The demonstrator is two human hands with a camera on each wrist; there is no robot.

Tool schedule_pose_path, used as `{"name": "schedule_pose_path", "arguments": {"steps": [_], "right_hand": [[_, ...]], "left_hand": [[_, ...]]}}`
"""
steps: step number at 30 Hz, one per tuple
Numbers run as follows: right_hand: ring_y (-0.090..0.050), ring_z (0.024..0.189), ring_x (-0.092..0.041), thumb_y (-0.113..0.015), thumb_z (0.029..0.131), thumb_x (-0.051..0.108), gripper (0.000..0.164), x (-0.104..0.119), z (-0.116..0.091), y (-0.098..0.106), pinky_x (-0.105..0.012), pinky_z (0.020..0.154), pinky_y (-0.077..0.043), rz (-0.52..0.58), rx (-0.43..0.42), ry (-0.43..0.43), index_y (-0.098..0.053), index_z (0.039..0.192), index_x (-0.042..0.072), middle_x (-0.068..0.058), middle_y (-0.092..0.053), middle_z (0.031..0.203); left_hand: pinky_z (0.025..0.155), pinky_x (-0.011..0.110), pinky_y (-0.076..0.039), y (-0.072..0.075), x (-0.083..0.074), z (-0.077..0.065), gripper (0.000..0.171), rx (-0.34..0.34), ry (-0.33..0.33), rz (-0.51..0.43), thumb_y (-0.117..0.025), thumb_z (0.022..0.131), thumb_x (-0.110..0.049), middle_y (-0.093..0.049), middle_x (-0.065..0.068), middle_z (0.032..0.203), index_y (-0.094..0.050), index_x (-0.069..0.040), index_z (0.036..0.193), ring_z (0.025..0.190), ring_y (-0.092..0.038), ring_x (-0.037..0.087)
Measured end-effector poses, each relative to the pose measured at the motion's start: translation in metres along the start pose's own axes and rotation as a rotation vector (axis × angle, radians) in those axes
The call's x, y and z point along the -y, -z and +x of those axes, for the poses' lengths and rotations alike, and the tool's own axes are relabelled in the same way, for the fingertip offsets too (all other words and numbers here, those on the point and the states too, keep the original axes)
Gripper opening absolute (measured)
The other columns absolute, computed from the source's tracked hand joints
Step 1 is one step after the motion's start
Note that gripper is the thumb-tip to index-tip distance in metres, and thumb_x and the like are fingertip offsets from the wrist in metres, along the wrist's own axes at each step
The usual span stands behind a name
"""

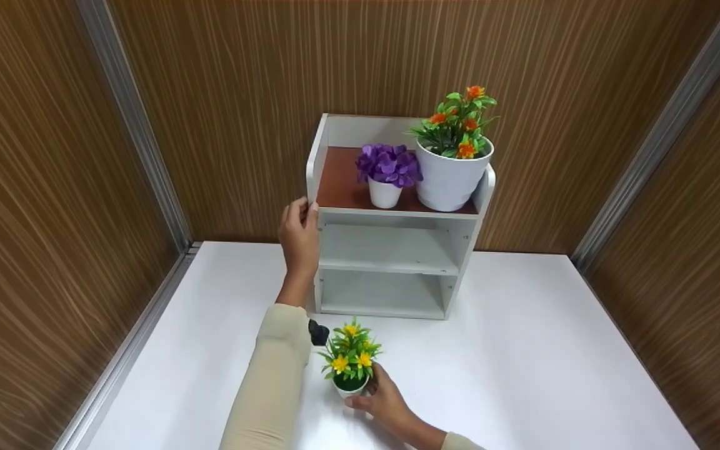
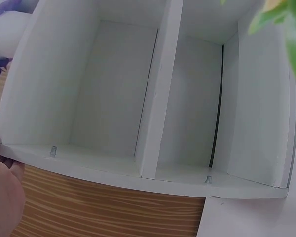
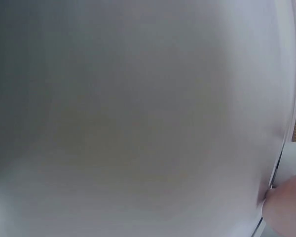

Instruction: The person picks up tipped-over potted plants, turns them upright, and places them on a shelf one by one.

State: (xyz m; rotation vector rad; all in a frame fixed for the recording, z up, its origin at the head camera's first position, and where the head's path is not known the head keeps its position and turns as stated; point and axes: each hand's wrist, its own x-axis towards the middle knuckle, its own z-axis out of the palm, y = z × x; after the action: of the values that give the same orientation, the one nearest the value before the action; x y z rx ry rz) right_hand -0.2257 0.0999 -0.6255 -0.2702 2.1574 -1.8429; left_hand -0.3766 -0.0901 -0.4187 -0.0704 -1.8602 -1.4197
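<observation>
A small white shelf unit (image 1: 390, 273) stands at the back of the white table. My left hand (image 1: 300, 240) holds the upper part of its left side panel; in the left wrist view the hand (image 2: 5, 200) shows at the lower left, some fingers hidden behind the panel. Nearer to me, my right hand (image 1: 388, 400) grips a small white pot of artificial yellow flowers (image 1: 350, 359) from its right side. The pot is upright, low over the table; I cannot tell whether it touches. A blurred pale surface (image 3: 153, 108) fills most of the right wrist view, with a fingertip (image 3: 288, 205) at its right edge.
On the shelf's brown top stand a small pot of purple flowers (image 1: 388, 172) and, right of it, a larger white pot of orange flowers (image 1: 454, 169). Below are two compartments. Wood-grain walls (image 1: 222, 125) enclose the table (image 1: 541, 350) at back and sides.
</observation>
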Motion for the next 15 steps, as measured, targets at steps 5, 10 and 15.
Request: {"name": "schedule_pose_path", "arguments": {"steps": [5, 10, 15], "right_hand": [[-0.031, 0.146, -0.047, -0.085, 0.078, 0.004, 0.092, -0.0010, -0.0009, -0.0015, -0.044, 0.115, -0.039, 0.054, -0.022, -0.006, -0.030, 0.151, -0.007, -0.032, -0.032, 0.157], [-0.034, 0.144, -0.048, -0.084, 0.078, 0.003, 0.089, -0.0025, -0.0017, -0.0022, -0.038, 0.110, -0.046, 0.085, -0.032, -0.003, -0.033, 0.150, -0.006, -0.031, -0.034, 0.156], [-0.039, 0.141, -0.048, -0.084, 0.080, 0.005, 0.087, -0.0043, -0.0031, -0.0002, -0.035, 0.107, -0.049, 0.076, -0.030, 0.043, -0.033, 0.150, -0.007, -0.032, -0.038, 0.153]], "left_hand": [[0.096, 0.031, -0.055, 0.0004, 0.0011, 0.0005, 0.031, 0.004, 0.001, 0.001, -0.056, 0.105, -0.023, -0.062, 0.009, 0.119, -0.060, -0.004, 0.129, 0.110, -0.062, 0.017], [0.096, 0.031, -0.056, 0.0003, 0.0023, 0.0001, 0.031, -0.004, 0.004, 0.004, -0.057, 0.104, -0.023, -0.063, 0.009, 0.119, -0.061, -0.004, 0.128, 0.110, -0.062, 0.017], [0.095, 0.029, -0.056, -0.0002, 0.0022, 0.0000, 0.031, -0.013, 0.008, -0.004, -0.057, 0.104, -0.024, -0.063, 0.009, 0.118, -0.062, -0.004, 0.128, 0.109, -0.063, 0.017]]}}
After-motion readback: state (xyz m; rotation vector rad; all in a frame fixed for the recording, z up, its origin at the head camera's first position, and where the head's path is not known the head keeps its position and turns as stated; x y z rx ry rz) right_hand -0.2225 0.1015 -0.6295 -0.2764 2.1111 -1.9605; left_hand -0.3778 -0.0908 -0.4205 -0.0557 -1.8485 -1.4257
